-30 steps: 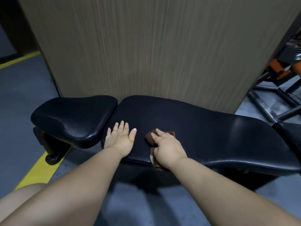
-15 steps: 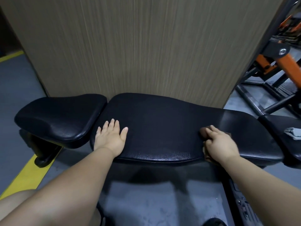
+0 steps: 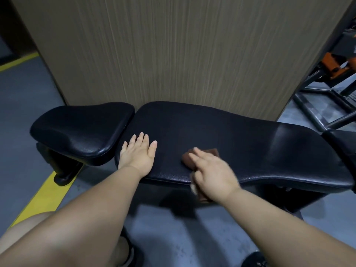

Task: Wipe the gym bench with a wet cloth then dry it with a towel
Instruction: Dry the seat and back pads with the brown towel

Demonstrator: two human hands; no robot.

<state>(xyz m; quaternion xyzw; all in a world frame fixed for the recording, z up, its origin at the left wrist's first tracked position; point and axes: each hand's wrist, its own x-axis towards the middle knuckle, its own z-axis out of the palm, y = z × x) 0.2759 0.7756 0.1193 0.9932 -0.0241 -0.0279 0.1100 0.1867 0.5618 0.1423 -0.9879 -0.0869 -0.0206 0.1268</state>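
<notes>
**Change from half a second ago:** the right hand [image 3: 212, 174] and the brown cloth [image 3: 207, 152] have come back from the right end of the gym bench [image 3: 289, 151]. They now sit about midway along the near edge of the back pad [image 3: 221, 128], near the left hand [image 3: 137, 154]. The left hand has not moved.

**Right hand:** its fingers [image 3: 194, 158] lie nearly straight on top of the cloth and press it to the pad. The hand is blurred by motion, and no curl round the cloth can be made out. Part of the cloth lies on the pad top, and one end hangs over the near edge below the wrist.

**Left hand:** it rests palm down at the left end of the back pad, by the near edge. Its fingers [image 3: 143, 139] are straight and close together, holding nothing.

**Surroundings:**
- The seat pad [image 3: 82, 128] is just left of the back pad, with a narrow gap between them.
- A second black pad [image 3: 343, 145] shows at the right edge of the view.
- A black and orange machine frame [image 3: 335, 68] stands beyond the right end of the bench.
- A wood-grain panel [image 3: 173, 54] stands directly behind the bench's far edge.
- A bare knee [image 3: 28, 224] shows at lower left.

**Surface and room:** the pads are black and textured, with a glossy patch toward the right end. The floor [image 3: 25, 112] is grey, and a yellow line [image 3: 44, 191] runs under the seat support.
</notes>
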